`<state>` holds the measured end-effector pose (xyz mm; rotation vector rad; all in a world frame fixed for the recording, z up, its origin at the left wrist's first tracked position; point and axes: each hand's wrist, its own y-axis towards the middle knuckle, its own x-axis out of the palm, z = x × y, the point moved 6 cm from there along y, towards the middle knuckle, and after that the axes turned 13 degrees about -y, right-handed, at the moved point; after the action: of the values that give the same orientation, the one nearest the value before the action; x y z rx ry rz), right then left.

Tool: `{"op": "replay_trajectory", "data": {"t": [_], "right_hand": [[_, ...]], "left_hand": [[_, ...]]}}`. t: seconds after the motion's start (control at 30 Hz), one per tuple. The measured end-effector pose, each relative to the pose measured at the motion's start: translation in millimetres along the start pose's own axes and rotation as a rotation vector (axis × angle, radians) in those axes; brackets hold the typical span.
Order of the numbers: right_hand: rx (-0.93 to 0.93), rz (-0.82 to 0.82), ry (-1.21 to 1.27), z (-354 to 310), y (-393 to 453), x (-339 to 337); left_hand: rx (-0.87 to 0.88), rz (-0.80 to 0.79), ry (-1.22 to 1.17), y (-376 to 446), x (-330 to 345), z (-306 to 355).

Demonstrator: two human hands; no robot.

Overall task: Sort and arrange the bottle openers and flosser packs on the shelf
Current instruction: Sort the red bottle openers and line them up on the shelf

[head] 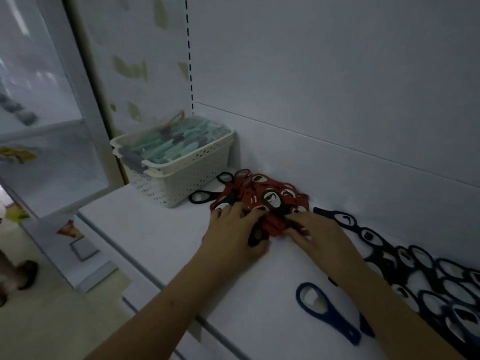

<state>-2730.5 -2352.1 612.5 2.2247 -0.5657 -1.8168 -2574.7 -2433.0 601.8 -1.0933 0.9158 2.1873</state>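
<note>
Head view. 1 white basket (181,175) stands at the back of the shelf (161,237), filled with green flosser packs (168,146).

Just right of the basket: 1 heap of red bottle openers (259,198), a few black ones mixed in.

Well right of the basket: 1 row of dark openers (415,268) and 1 blue opener (327,310) lying alone.

Left hand (233,235): fingers spread flat on the heap's near edge.

Right hand (311,232): fingers curled at the heap; whether an opener is pinched cannot be told.

Handling, as judged: the openers are taken to be flat, stiff, light and prone to sliding; each is best taken by its narrow handle, or gathered edge-on in 1 stack.
</note>
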Motion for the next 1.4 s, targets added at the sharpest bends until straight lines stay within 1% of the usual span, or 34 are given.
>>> {"op": "replay_trajectory", "data": {"t": [0.1, 0.13, 0.2, 0.27, 0.33, 0.43, 0.5, 0.57, 0.63, 0.67, 0.73, 0.77, 0.83, 0.9, 0.97, 1.07, 1.13, 1.17, 1.2, 1.23, 1.3, 1.37, 1.4], "right_hand": [[0.073, 0.023, 0.059, 9.5, 3.5, -7.6], [0.110, 0.016, 0.099, 12.3, 4.1, -10.5], [0.185, 0.017, 0.119, 19.5, 4.9, -17.4], [0.269, 0.002, 0.141, 29.5, 5.8, -25.6], [0.383, -0.055, 0.215, 44.7, 5.4, -34.1], [0.486, -0.151, 0.127, 68.0, 6.7, -54.2], [0.557, -0.174, 0.195, 79.2, 8.4, -72.0], [0.589, -0.085, 0.214, 89.0, 11.4, -96.1], [0.614, 0.098, 0.256, 94.6, 13.4, -116.3], [0.620, 0.194, 0.325, 93.1, 13.9, -121.5], [0.649, 0.324, 0.456, 83.7, 15.0, -115.1], [0.648, 0.357, 0.443, 76.3, 16.0, -105.2], [0.648, 0.374, 0.360, 59.5, 17.4, -79.1], [0.648, 0.371, 0.307, 43.4, 17.3, -58.0], [0.613, 0.365, 0.253, 33.5, 19.0, -44.9], [0.577, 0.272, 0.213, 27.0, 23.1, -35.9], [0.539, 0.249, 0.230, 29.2, 25.7, -41.4], [0.538, 0.242, 0.243, 33.6, 26.5, -48.4], [0.543, 0.200, 0.235, 39.4, 27.0, -55.7], [0.537, 0.108, 0.195, 43.8, 26.2, -61.2], [0.487, -0.208, 0.106, 43.3, 17.5, -59.2], [0.416, -0.538, 0.040, 30.2, -1.5, -40.3], [0.369, -0.628, -0.009, 20.6, -11.1, -30.4]], "left_hand": [[-0.027, 0.012, -0.009, 18.2, -0.2, 2.3], [-0.017, -0.002, 0.004, 23.5, 1.8, 4.6], [0.059, -0.019, 0.016, 32.7, 5.1, 13.4], [0.111, -0.048, -0.080, 39.5, 7.3, 18.0], [0.109, -0.110, -0.247, 49.0, 12.1, 18.4], [0.057, -0.195, -0.410, 62.0, 17.4, 25.0], [-0.027, -0.217, -0.462, 69.4, 18.5, 28.4], [-0.114, -0.200, -0.560, 74.8, 18.5, 30.7], [-0.238, -0.148, -0.752, 79.6, 18.7, 27.8], [-0.320, -0.143, -0.865, 81.0, 20.6, 26.3], [-0.443, -0.218, -1.153, 80.0, 28.4, 34.7], [-0.465, -0.269, -1.265, 78.9, 32.8, 42.0], [-0.443, -0.327, -1.355, 75.4, 33.6, 57.6], [-0.416, -0.331, -1.374, 70.9, 31.3, 65.1], [-0.405, -0.300, -1.350, 69.4, 27.6, 65.2], [-0.354, -0.306, -1.228, 74.1, 22.0, 59.5], [-0.317, -0.323, -1.151, 77.3, 18.7, 51.7], [-0.343, -0.306, -1.125, 78.5, 15.1, 44.0], [-0.375, -0.280, -1.114, 80.2, 11.4, 33.7], [-0.400, -0.261, -1.120, 81.9, 7.5, 24.2], [-0.387, -0.257, -1.151, 85.3, 2.0, 8.5], [-0.364, -0.321, -1.171, 87.9, 1.1, 2.3], [-0.371, -0.381, -1.239, 89.0, 3.6, 4.0]]}}
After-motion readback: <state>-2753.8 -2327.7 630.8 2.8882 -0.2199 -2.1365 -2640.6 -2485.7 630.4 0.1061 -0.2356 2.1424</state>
